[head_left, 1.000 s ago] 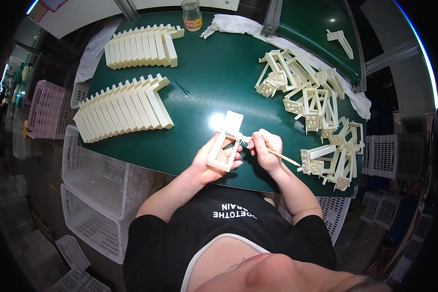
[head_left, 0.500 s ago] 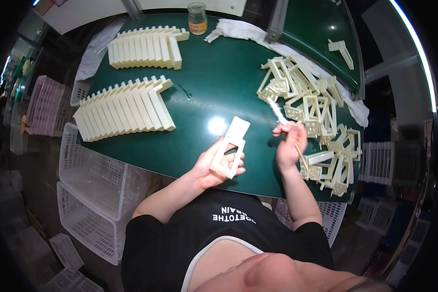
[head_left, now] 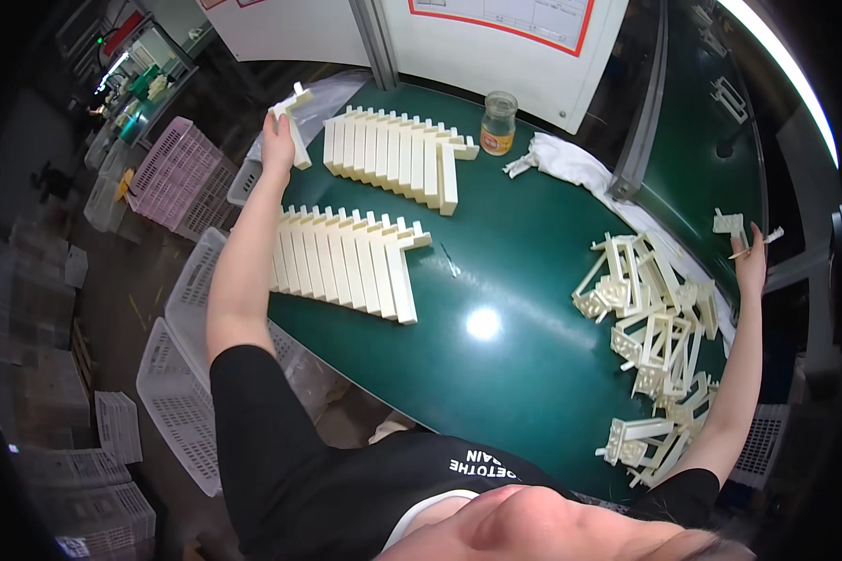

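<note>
Head view, left side: the left hand (head_left: 277, 140) was stretched far out to the upper left rim of the tabletop (head_left: 524, 280), fingers closed round a cream plastic bracket (head_left: 295, 126), holding it just beside the end of the far row of brackets (head_left: 398, 157).
Head view, right side: the right hand (head_left: 750, 266) was stretched out to the right edge, pinching a thin stick (head_left: 756, 245) between its fingers, with a small cream part (head_left: 726, 222) just above it; whether the hand touched that part I could not tell.
Near row: a second row of brackets (head_left: 346, 257) lay fanned, piece against piece, between the left arm and the middle of the tabletop.
Loose heap: a tangled pile of cream frames (head_left: 655, 327) lay along the right side, near the right forearm.
Other things: a small glass jar (head_left: 499, 122) stood at the far edge beside a white cloth (head_left: 561, 164); white mesh crates (head_left: 182, 374) stood below the tabletop on the left.
Handling, judged: the bracket looked light and stiff, moulded plastic, smooth enough to slip; its thin end tab seemed the likeliest part to snap.
Grip, judged: the long flat bar looked the safest place to hold, as the left hand did, not the projecting tab.
</note>
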